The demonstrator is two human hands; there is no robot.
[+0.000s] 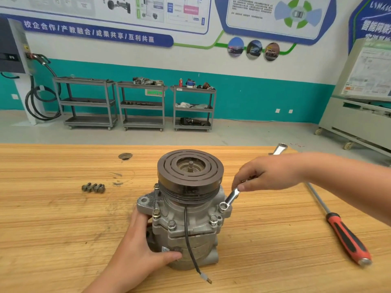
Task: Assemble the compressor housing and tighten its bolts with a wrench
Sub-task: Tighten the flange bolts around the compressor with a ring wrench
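Far left on the wooden table there's a little clump of spare bolts, three I think, they're bunched so it's hard to count. My left hand is wrapped around the lower body of the one compressor housing, which stands upright mid-table with the pulley on top and one black wire hanging down the front. I count four bolt heads showing on the flange, plus a fifth under the wrench ring. My right hand is clenched round that wrench. Further right lies one long screwdriver with a red-and-black handle.
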